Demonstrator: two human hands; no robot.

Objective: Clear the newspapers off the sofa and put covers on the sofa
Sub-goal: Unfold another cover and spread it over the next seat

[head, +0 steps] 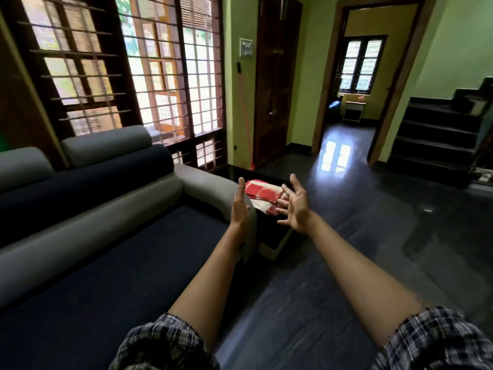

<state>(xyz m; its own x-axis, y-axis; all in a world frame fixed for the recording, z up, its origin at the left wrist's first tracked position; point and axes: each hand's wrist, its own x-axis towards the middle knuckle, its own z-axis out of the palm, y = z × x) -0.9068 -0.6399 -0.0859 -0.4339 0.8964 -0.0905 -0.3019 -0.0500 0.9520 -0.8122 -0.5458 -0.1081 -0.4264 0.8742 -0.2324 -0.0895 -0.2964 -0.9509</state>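
Left hand (240,209) and right hand (296,209) outstretched side by side, fingers straight and spread, both empty. Beyond the fingertips, folded red-and-white cover (260,190) lying on dark glossy surface (226,169), just beside grey armrest (208,185) of sofa (106,257). Navy seat at left. Checked sleeves (165,343) at lower edge.

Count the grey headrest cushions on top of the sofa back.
2. The far headrest cushion sits at the end of the sofa; the near headrest cushion is beside it, cut by the picture's left edge. More may be out of frame.
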